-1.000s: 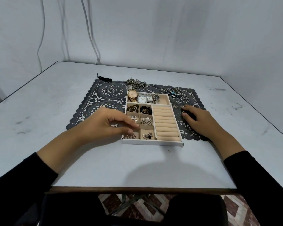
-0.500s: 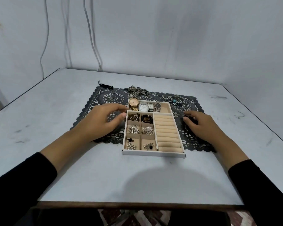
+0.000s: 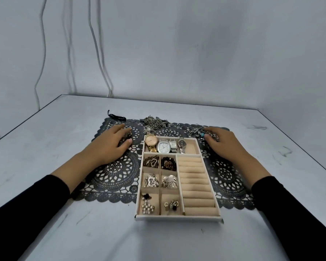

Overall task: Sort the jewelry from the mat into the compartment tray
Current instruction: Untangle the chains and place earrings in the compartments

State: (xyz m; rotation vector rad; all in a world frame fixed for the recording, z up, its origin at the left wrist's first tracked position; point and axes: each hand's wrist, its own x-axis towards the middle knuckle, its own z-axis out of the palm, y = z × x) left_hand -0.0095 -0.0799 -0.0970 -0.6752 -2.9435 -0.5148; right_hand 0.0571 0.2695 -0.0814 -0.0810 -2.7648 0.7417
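Observation:
The beige compartment tray (image 3: 177, 219) lies on a black lace mat (image 3: 115, 178). Its far section holds several watches (image 3: 164, 146). The six small left sections hold earrings and brooches (image 3: 151, 180), and the ring rolls (image 3: 195, 185) on the right are bare. My left hand (image 3: 109, 146) lies flat on the mat left of the tray with spread fingers pointing at small rings (image 3: 133, 120). My right hand (image 3: 224, 144) is at the mat's far right, its fingertips over a jewelry cluster with a turquoise bead (image 3: 201, 135). I cannot see whether it grips any piece.
A pile of metal chains (image 3: 155, 122) sits on the mat's far edge behind the tray. A black cord (image 3: 117, 117) lies at the far left corner. The grey table (image 3: 64, 213) ends at walls behind and to the right, with cables (image 3: 100, 63) hanging down.
My left hand left the tray's near small sections and moved away across the mat to the far left. My right hand slid forward from beside the ring rolls to the bead cluster.

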